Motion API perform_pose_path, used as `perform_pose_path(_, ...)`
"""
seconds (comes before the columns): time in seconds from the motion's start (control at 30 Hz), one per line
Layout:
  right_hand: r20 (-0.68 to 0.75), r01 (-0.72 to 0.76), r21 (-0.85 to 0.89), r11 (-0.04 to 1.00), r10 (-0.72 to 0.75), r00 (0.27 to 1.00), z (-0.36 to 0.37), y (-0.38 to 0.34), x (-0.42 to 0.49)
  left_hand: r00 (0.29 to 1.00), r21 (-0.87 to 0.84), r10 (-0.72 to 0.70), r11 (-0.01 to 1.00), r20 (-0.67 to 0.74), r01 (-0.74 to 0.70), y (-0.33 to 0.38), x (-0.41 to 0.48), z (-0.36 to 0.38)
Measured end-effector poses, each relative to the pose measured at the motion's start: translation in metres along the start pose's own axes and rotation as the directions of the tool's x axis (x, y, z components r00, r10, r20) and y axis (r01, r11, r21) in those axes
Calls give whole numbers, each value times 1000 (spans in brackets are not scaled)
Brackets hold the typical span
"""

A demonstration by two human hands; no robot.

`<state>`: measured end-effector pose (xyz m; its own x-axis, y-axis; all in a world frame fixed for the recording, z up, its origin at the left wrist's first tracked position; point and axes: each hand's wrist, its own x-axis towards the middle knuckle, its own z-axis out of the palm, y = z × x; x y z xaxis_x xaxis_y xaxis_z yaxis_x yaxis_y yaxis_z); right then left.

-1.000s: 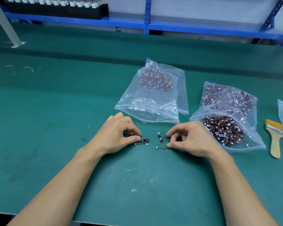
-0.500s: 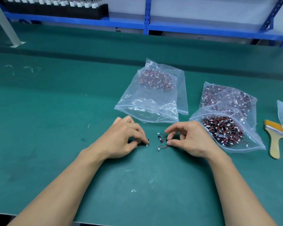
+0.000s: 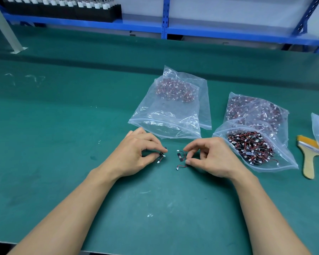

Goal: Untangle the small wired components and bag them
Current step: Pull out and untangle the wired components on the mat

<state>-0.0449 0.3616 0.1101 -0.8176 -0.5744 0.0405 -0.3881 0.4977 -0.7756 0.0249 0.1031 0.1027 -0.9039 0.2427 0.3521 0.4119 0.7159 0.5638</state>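
Change: the left hand (image 3: 136,155) has edged rightward, closing over its component (image 3: 161,155).
Grips: the left hand pinches that component; the right hand (image 3: 210,157) pinches another's wire (image 3: 181,166) on the mat (image 3: 63,144).
Progress: both pieces look separated, neither bagged; the tangled bag (image 3: 256,150) remains full.

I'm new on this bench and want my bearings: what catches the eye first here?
Two bare hands meet mid-table: the left hand pinches a small wired component, and the right hand works at two loose ones. Right of them lies a clear bag heaped with red-and-black wired parts; a flatter bag lies behind the hands, and a brush at far right.
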Motion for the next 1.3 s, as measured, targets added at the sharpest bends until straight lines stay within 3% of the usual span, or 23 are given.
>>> perform_pose_path(0.2,13,6,-26,1000,-5,1000,5,-3,1,999,21,-11,1000,31,11,-5,0,3)
perform_pose_path(0.83,-23,-22,133,991,25,999,0,0,0,987,7,-96,995,131,96,-6,-2,-4)
perform_pose_path(1.3,-62,-11,82,997,16,998,1,3,2,983,-9,-114,993,144,117,-11,-2,-10)
